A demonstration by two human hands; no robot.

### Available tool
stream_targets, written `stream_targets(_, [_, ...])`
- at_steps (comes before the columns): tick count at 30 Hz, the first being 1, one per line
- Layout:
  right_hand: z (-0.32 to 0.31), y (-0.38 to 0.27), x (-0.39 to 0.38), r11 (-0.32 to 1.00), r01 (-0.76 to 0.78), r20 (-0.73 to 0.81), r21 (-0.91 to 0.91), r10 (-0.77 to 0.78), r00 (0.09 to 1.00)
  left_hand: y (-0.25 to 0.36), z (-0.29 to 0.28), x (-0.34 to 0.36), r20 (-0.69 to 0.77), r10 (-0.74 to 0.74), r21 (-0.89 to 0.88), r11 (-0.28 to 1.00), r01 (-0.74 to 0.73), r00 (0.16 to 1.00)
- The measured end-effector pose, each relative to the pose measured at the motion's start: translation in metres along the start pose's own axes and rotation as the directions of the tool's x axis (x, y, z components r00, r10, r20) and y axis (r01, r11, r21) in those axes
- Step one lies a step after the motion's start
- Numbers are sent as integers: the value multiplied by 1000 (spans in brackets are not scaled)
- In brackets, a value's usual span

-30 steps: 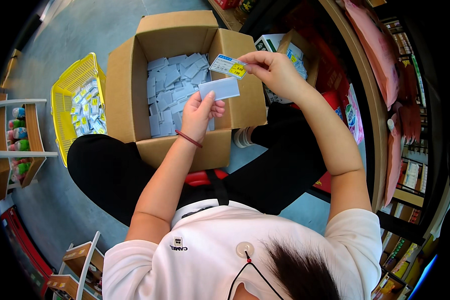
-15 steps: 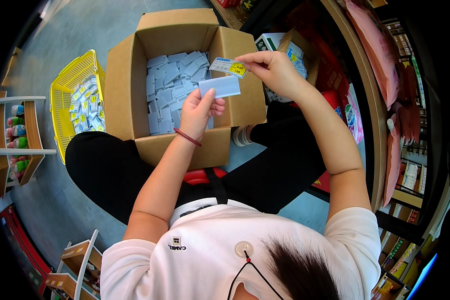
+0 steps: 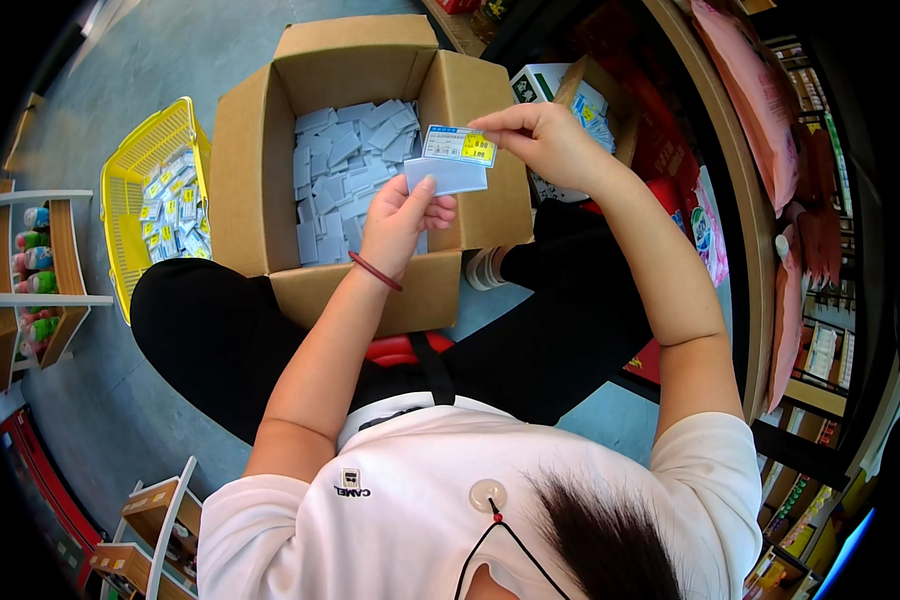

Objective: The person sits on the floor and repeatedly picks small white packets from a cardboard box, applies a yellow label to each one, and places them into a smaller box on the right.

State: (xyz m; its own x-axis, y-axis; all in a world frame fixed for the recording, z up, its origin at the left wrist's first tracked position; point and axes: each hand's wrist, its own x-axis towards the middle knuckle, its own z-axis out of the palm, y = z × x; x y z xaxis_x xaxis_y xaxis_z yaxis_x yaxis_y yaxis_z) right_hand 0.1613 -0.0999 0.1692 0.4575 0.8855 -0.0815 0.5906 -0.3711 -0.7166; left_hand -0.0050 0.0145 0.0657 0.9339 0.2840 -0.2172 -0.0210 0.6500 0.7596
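Taking the white holder as the hub of the dial, with twelve pointing away from the seated person, I note the following. The left hand has a narrow, firm grip, thumb on top and fingers curled beneath, on the holder's near left end. The right hand, at about two, pinches the price tag by its upper right corner between thumb and fingers. The tag, white with a blue top band and a yellow panel, sits at twelve, its lower edge meeting the holder's upper edge; whether it enters the slot I cannot tell. A dark red bracelet circles the left wrist at seven.

Both hands are above the right side of an open cardboard box, flaps folded out. Inside, at nine, lies a loose heap of pale blank holders. Farther out at nine, beside the box, a yellow basket contains a jumble of tags with yellow panels. At two, past the right hand, a smaller carton shows blue-and-white pieces inside. Pink packages hang along the shelving between two and three. Toward nine, near the rim of my view, a white-framed rack carries colourful goods
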Motion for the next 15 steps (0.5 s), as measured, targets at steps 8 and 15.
stream_targets(8, [6,-1,0,993,105,87,-59,-100,991,3,6,-2,88,-16,-39,999,20,996])
stream_targets(15, [10,-2,-1,989,107,140,-99,-92,986,7,7,-3,112,-59,-157,985,76,992])
